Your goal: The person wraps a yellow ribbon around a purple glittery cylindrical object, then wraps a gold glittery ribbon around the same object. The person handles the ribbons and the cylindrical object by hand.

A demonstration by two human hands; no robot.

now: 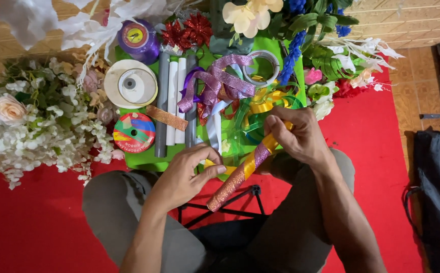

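Right hand [297,135] is pinching the upper end of a glittery stick [234,181], fingers clamped on it and on the yellow ribbon [254,157] winding around it. Left hand [183,174] is gripping the ribbon's loose end, thumb and fingers pressed together. Stick is sitting tilted over the lap, above black tripod legs [232,202]. Green sheet [144,156] ahead is crowding with ribbon spools [130,83], grey and white rods [172,103], purple glitter ribbon [220,83]. White flowers [37,119] are blocking left; red mat [382,146] is lying open on the right, with a black bag [437,187] at its edge.
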